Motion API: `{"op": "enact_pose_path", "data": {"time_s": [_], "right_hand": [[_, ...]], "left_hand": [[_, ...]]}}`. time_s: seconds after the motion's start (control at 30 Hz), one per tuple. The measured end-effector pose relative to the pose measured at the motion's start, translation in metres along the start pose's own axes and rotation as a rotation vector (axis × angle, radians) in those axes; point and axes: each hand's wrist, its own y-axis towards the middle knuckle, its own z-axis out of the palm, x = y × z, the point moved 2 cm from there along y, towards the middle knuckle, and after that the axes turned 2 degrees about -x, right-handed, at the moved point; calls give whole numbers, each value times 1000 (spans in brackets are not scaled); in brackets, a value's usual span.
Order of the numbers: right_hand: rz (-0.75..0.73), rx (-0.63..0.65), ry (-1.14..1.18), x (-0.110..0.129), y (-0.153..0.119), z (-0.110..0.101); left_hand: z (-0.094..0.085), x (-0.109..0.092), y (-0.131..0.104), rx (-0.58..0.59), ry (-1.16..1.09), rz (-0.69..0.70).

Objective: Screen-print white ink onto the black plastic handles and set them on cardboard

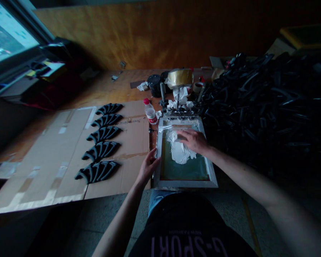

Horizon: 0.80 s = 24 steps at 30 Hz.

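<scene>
In front of me lies a screen-printing frame (186,184) with a pale metal border and green mesh. Thick white ink (180,153) is smeared over the mesh's upper middle. My right hand (194,141) is above the ink, fingers closed on a small white-smeared scraper (173,136); ink and fingers hide most of its shape. At the frame's left edge, my left hand (149,164) grips the border between thumb and fingers. A clamp (179,115) runs along the frame's far end.
Several black ribbed plastic parts (103,150) lie in a column on flattened cardboard (133,139) at left. A red-capped bottle (150,112) stands beside the frame. Behind are a black tub (154,85) and a tape-wrapped block (179,77). Black parts (256,96) heap up on the right.
</scene>
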Motion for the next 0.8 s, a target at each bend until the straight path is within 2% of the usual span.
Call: {"op": "enact_pose_path", "data": {"time_s": [0.1,0.17,0.23,0.27,0.33,0.4,0.47,0.53,0.6,0.67,0.7,0.73,0.8], "right_hand": [[158,-147,-33,-37,32,-28],[276,-280,-58,-69,31,-46],[385,-326,-117,-96,15,-53],[418,-297,-153,-105,3,-50],[433,-186,-193,-107,-23,-30],[376,-80,-168,-93,-46,2],[293,-8,-151,-71,-60,33],[264,66,-150,-48,-66,55],[352,109,-115,-25,-65,65],[462,75,-42,1,-64,65],[457,40,6,14,-63,64],[394,13,65,27,-63,63],[194,-1,190,39,-69,58]], "left_hand": [[-3,-38,-11,-18,-27,3],[-3,-67,-12,-56,-69,45],[0,-97,-6,-86,-150,151],[2,-113,-1,-97,-195,230],[7,-146,11,-109,-276,365],[13,-172,20,-101,-323,411],[20,-183,24,-111,-354,409],[30,-171,19,-157,-381,393],[47,-134,7,-89,-356,228],[72,-82,-11,170,-259,-115],[82,-57,-21,251,-246,-235],[88,-37,-28,285,-271,-293],[85,-8,-32,207,-296,-337]]}}
